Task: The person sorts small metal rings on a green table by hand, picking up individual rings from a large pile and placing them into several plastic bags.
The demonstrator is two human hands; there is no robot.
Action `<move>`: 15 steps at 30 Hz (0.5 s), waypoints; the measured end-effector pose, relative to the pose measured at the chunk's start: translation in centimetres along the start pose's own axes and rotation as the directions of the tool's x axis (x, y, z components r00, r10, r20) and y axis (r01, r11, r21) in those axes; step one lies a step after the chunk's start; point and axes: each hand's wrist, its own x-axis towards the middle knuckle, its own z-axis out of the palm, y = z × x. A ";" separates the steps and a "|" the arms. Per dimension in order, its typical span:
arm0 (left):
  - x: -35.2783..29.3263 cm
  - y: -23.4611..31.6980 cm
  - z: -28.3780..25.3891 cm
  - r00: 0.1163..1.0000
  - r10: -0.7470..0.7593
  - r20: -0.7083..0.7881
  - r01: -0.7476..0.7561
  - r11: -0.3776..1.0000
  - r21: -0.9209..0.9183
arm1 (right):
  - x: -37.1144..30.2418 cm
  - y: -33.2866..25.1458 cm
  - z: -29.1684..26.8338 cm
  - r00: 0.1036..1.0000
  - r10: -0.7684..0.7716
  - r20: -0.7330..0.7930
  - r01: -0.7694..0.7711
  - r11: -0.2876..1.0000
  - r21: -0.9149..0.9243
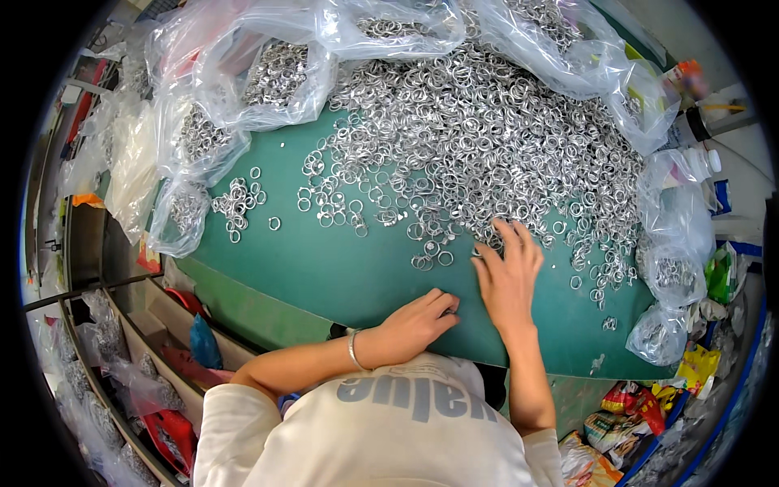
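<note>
A large heap of silver metal rings (479, 122) spreads over the green tabletop (276, 268). At the heap's near edge, my right hand (511, 276) reaches down with its fingers apart and bent, the fingertips touching a few rings. Whether any ring is pinched there cannot be made out. My left hand (415, 325) rests by the table's near edge, a bracelet on its wrist. Its fingers are curled closed, and what lies inside them is hidden. A small cluster of rings (237, 203) sits apart on the left, with a single ring (274, 223) beside it.
Clear plastic bags (276, 77) of rings line the table's far and left sides. More bags (677, 227) stand along the right edge. Compartments (134, 341) with bagged parts are at the lower left. Colourful packets (625, 414) lie at the lower right.
</note>
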 end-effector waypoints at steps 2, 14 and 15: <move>-0.1 -0.1 0.2 1.000 0.023 0.007 -0.023 0.999 -0.039 | -1.1 0.7 -0.8 0.998 0.050 -0.029 -0.052 0.996 -0.066; 2.6 -0.8 -2.2 0.973 -0.112 -0.201 0.158 0.961 0.228 | -6.8 -2.5 -1.6 0.982 0.036 0.184 -0.102 0.924 0.367; 3.1 -0.9 -2.7 0.970 -0.117 -0.212 0.183 0.928 0.325 | -6.8 -2.3 -1.4 0.983 -0.006 0.184 -0.062 0.931 0.359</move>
